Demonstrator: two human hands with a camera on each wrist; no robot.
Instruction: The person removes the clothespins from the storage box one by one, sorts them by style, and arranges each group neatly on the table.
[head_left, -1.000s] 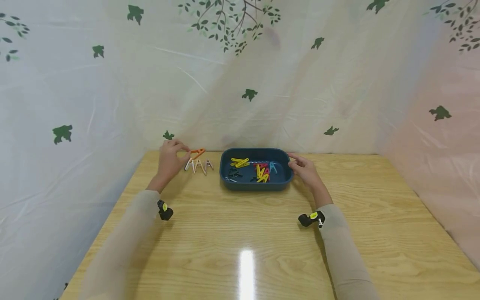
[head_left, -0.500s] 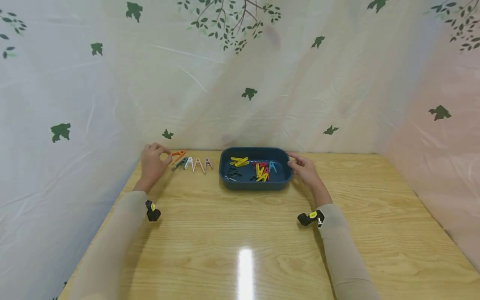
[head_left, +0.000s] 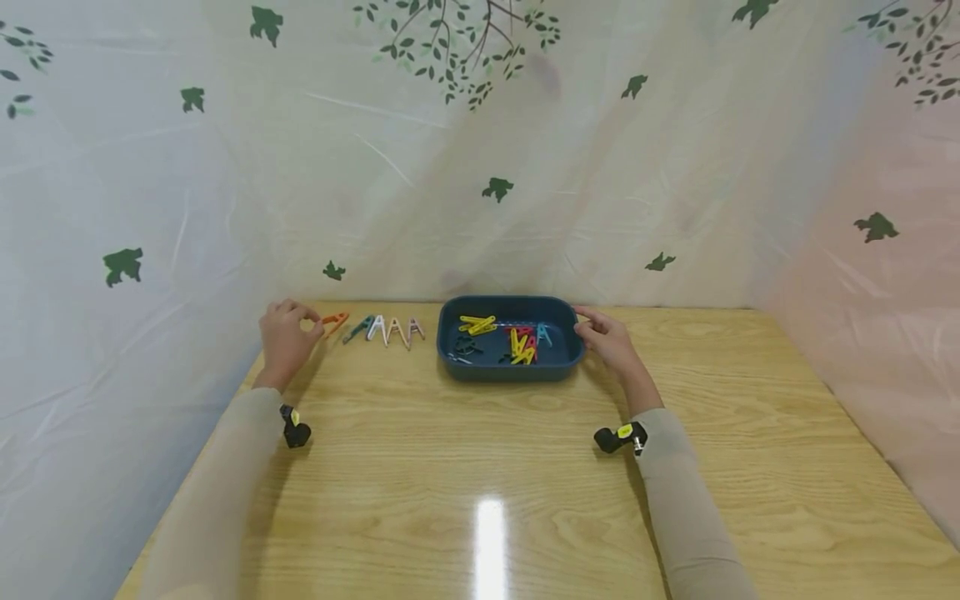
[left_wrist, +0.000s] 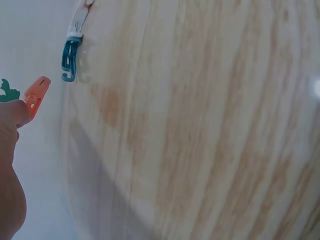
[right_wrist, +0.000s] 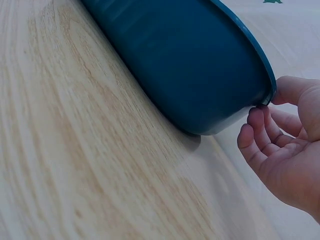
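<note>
My left hand point(head_left: 287, 340) pinches an orange clothespin point(head_left: 335, 321) near the back left of the table; in the left wrist view the clothespin point(left_wrist: 37, 95) points away from the fingertips. Just right of it, a teal clothespin point(head_left: 359, 328), a white one point(head_left: 377, 327), a peach one point(head_left: 397, 331) and a mauve one point(head_left: 416, 331) lie in a row. My right hand point(head_left: 609, 340) holds the right end of a dark blue tray point(head_left: 510, 373), thumb and fingers at its rim, as the right wrist view point(right_wrist: 287, 145) also shows.
Inside the tray lie yellow clothespins point(head_left: 478, 324), dark ones point(head_left: 467, 345), red ones point(head_left: 521, 332) and a light blue one point(head_left: 543, 335). A wooden table point(head_left: 420, 450) runs back to a patterned sheet point(head_left: 420, 225), with another side of sheeting at left.
My left hand has moved left with the orange clothespin, past the row, which uncovers the teal clothespin. The right hand and tray stay in place.
</note>
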